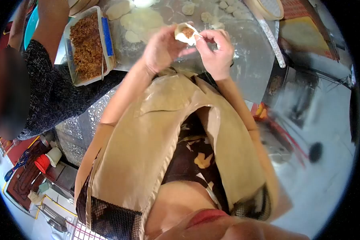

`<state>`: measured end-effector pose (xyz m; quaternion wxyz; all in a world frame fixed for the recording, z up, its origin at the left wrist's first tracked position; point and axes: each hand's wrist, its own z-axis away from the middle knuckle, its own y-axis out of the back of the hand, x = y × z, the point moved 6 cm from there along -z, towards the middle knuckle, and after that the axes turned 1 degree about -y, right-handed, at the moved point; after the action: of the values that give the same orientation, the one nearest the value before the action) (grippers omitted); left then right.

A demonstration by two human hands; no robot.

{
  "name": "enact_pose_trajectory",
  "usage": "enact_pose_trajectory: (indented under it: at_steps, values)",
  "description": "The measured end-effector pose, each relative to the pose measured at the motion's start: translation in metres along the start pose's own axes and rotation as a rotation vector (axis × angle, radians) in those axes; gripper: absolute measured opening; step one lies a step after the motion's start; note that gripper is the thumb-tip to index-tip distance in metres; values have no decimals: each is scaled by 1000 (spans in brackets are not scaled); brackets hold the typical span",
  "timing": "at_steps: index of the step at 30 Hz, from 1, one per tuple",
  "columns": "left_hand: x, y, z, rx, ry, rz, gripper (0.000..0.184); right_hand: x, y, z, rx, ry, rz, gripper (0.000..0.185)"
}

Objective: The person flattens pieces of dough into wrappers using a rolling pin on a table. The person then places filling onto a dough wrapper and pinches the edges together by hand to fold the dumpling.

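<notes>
A dough wrapper (181, 38) with brown filling (187, 31) in its middle is held up over the metal table, its edge partly gathered. My left hand (161, 49) cups it from the left side, fingers wrapped round it. From the right, my right hand (217, 52) pinches the wrapper's edge between thumb and forefinger. Flat rounds of dough (142, 22) lie on the table just beyond my left hand. Past my right hand are small lumps of dough (207, 17).
A clear tub (69, 76) of brown filling stands at the left, with a blue strip (107, 37) along its side. Beside it is a co-worker in a dark sleeve (42, 64). A round steamer (279, 10) and a speckled bar (273, 44) are at the table's right edge (264, 76).
</notes>
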<state>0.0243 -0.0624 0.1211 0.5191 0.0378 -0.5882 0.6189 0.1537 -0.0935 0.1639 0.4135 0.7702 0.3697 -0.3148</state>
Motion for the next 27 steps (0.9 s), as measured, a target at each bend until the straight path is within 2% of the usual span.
enact_pose_trajectory:
  at_steps: [1, 2, 3, 4, 6, 8, 10, 19, 25, 27]
  values:
    - [-11, -6, 4, 1, 35, 198, 43, 6, -1, 3, 16, -89, -32, 13]
    - [-14, -3, 6, 112, 4, 155, 37, 6, -3, 4, 9, -96, -31, 13]
    - [-17, -2, 7, 118, 7, 161, 37, 2, -3, 4, 10, -26, 39, 14]
    - [-15, 0, 6, 158, -43, 36, 34, -4, -4, 1, 13, 50, 108, 15]
    - [-6, 0, 8, 202, -104, -95, 31, -11, -4, -5, -1, 64, 135, 16]
    - [-5, 4, 6, 192, -106, -145, 31, -11, -6, -7, -17, 75, 161, 17]
    - [-3, 7, 6, 183, -108, -191, 31, -11, -9, -4, -45, 218, 204, 17]
    - [15, 9, 1, 139, -67, -413, 28, -23, -5, -3, -61, 321, 237, 17]
    - [29, 10, -5, 78, -19, -609, 31, -22, -9, -15, -74, 222, 276, 19]
    - [31, 12, -8, 52, -7, -671, 33, -16, -11, -13, -113, 296, 268, 22]
